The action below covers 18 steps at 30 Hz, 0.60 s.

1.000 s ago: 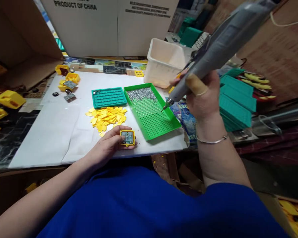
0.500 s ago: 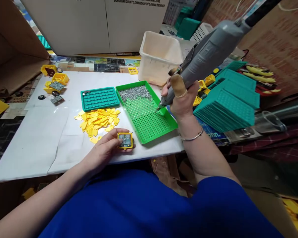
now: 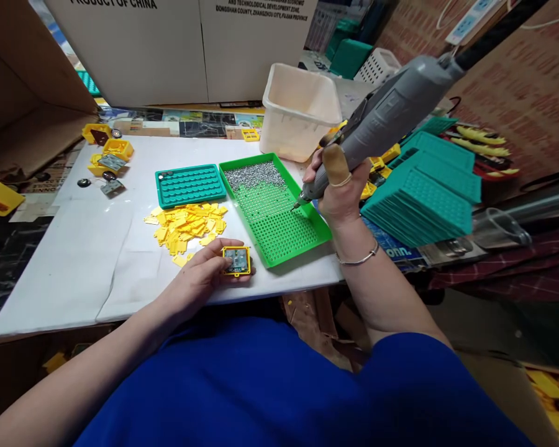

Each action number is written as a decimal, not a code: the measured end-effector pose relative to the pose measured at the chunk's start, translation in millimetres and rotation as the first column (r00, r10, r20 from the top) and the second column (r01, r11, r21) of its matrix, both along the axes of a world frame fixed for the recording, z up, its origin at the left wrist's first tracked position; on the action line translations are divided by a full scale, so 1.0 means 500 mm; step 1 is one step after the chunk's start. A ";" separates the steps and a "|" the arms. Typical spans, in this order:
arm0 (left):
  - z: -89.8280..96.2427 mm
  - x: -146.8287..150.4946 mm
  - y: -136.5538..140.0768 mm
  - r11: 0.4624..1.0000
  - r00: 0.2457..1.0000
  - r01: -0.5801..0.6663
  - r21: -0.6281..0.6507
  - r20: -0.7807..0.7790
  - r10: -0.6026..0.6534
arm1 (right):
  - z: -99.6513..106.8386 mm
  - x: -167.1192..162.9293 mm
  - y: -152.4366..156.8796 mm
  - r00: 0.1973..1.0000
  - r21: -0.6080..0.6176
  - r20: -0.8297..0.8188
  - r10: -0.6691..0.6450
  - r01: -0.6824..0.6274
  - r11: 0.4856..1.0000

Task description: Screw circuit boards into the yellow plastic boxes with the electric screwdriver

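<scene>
My left hand (image 3: 210, 266) is closed on a small yellow-framed case (image 3: 237, 261) with a grey inside and a strip of circuit board, its thumb lying over the left side. In my right hand (image 3: 342, 183) is a grey electric screwdriver (image 3: 382, 118), slanting down to the left. Its bit points at the lower half of a green perforated tray (image 3: 284, 233); whether the tip touches the tray I cannot tell. Small silver screws (image 3: 256, 176) cover the tray's far end. A finger cot (image 3: 336, 165) covers my right thumb.
Left of the tray lie a pile of yellow plastic pieces (image 3: 184, 226) and a teal ridged tray (image 3: 190, 186). A translucent bin (image 3: 300, 112) stands behind. Stacked teal trays (image 3: 423, 198) are at the right, yellow housings with wired parts (image 3: 114, 158) at the far left.
The whole view has shifted slightly. Both hands keep their hold, and the screwdriver stays over the green tray with little visible movement.
</scene>
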<state>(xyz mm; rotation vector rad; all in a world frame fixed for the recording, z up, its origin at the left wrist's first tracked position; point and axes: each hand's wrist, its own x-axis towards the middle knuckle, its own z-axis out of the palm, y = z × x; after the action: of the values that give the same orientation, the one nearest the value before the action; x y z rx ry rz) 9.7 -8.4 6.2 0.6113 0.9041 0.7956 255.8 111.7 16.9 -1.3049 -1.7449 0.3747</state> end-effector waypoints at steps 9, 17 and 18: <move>0.004 0.005 0.004 0.999 0.999 -0.039 -0.034 -0.013 0.038 | 0.019 -0.025 0.005 0.818 0.193 -0.557 0.145 -0.042 0.980; 0.006 0.012 0.003 0.998 0.999 -0.048 -0.051 -0.022 0.047 | 0.105 -0.084 -0.047 0.670 0.229 -0.705 0.232 -0.094 0.969; 0.005 0.012 0.003 0.997 0.999 -0.050 -0.052 -0.020 0.049 | 0.116 -0.099 -0.063 0.645 0.207 -0.720 0.257 -0.154 0.966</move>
<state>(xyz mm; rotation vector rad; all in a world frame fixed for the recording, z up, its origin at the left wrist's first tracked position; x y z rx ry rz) 15.9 -6.9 8.9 0.5532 0.9575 0.8090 206.4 80.0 74.7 -0.6824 -1.1667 0.7931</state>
